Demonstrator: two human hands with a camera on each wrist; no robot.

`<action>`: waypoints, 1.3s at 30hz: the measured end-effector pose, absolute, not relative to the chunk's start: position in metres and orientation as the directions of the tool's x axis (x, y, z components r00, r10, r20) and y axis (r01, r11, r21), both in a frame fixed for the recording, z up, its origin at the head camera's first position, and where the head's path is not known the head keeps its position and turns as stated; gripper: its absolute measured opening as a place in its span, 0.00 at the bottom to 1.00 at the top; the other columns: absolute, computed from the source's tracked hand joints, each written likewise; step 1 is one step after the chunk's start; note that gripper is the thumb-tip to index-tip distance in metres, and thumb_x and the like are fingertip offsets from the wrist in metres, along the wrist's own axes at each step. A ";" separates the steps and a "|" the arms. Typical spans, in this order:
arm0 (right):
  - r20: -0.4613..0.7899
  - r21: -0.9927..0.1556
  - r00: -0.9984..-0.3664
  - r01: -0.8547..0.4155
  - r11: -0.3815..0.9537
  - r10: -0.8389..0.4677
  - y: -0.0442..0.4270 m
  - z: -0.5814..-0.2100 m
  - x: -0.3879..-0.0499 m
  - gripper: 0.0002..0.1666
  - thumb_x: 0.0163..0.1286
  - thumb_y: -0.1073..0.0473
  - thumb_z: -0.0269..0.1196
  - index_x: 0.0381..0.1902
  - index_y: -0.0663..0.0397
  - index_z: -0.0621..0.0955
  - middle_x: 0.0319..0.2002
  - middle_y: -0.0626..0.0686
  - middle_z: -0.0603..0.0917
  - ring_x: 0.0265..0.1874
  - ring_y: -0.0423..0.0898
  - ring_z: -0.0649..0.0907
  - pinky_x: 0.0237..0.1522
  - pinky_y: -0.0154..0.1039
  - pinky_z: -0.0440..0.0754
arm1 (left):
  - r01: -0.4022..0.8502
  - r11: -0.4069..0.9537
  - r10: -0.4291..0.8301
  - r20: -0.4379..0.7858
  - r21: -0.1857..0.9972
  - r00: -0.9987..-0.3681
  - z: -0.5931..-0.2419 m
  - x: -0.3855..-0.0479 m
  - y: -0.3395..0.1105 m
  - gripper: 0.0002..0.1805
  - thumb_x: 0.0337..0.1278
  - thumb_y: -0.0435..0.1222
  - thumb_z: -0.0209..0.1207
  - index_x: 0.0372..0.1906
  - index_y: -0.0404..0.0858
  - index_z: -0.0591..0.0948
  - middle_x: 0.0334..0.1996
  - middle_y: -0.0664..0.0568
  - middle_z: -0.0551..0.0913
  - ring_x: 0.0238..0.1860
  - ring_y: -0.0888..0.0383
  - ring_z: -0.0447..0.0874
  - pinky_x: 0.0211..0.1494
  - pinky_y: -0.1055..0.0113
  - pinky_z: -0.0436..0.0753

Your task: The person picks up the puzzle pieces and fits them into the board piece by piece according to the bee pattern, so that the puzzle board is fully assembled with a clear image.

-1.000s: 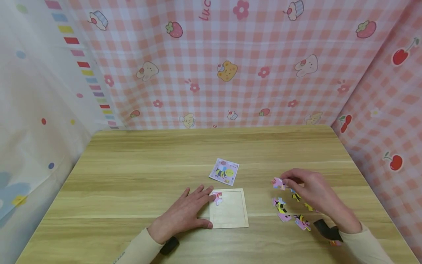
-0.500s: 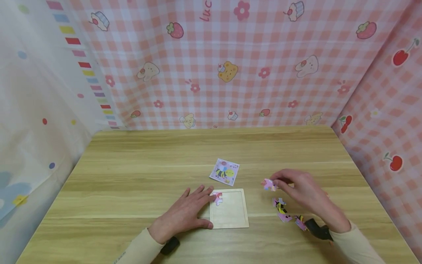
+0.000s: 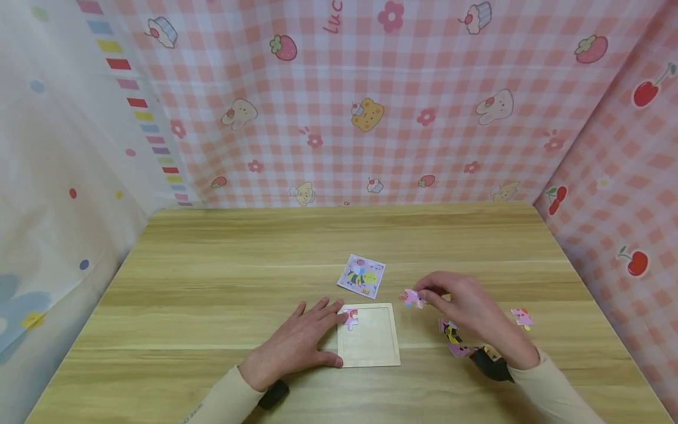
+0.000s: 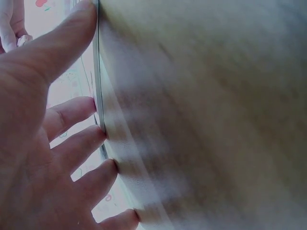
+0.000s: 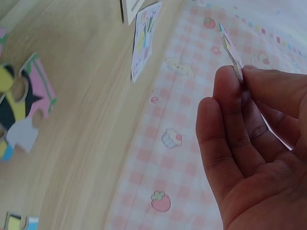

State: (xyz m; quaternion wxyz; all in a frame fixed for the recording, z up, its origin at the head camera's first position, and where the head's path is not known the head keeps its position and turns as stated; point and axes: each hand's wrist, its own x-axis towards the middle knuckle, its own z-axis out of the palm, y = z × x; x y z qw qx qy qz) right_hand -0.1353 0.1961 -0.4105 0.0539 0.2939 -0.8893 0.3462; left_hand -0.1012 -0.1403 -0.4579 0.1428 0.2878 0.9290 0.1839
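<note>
A pink jigsaw piece [image 3: 411,298] is pinched between thumb and finger of my right hand [image 3: 459,306], held up to the right of the square wooden puzzle tray [image 3: 371,347]. The right wrist view shows that jigsaw piece [image 5: 232,50] edge-on between the fingertips. My left hand [image 3: 296,343] lies with spread fingers along the tray's left edge, thumb at its lower corner. In the left wrist view the left hand [image 4: 53,120] touches the tray's side. Another pink piece [image 3: 350,318] sits in the tray's upper left corner, partly under a fingertip.
A picture card with a bee [image 3: 362,275] lies behind the tray. Loose jigsaw pieces [image 3: 452,335] lie right of the tray, some hidden under my right wrist. One more piece [image 3: 522,318] lies farther right. A checked cloth [image 3: 328,147] hangs at the table's back edge.
My right hand has moved left toward the tray, carrying the pinched jigsaw piece. A piece farther right has come into sight from behind it. The left hand stays in place.
</note>
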 end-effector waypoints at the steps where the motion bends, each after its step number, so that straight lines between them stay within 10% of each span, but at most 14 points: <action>1: 0.297 -0.587 -0.820 -0.561 0.584 -0.490 0.195 -0.411 -0.136 0.05 0.69 0.66 0.70 0.40 0.50 0.89 0.36 0.47 0.89 0.36 0.36 0.86 0.36 0.35 0.87 | 0.482 0.766 0.588 -0.158 0.425 -0.794 -0.458 -0.101 -0.140 0.45 0.55 0.57 0.72 0.75 0.43 0.72 0.80 0.50 0.61 0.81 0.45 0.54 0.77 0.32 0.55; 39: 0.151 -0.589 -0.778 -0.566 0.577 -0.609 0.137 -0.428 -0.144 0.06 0.71 0.66 0.68 0.40 0.48 0.88 0.36 0.41 0.87 0.33 0.34 0.79 0.36 0.33 0.82 | 0.496 0.754 0.597 -0.136 0.430 -0.790 -0.460 -0.101 -0.142 0.46 0.55 0.58 0.71 0.75 0.44 0.72 0.80 0.49 0.62 0.80 0.44 0.55 0.76 0.31 0.56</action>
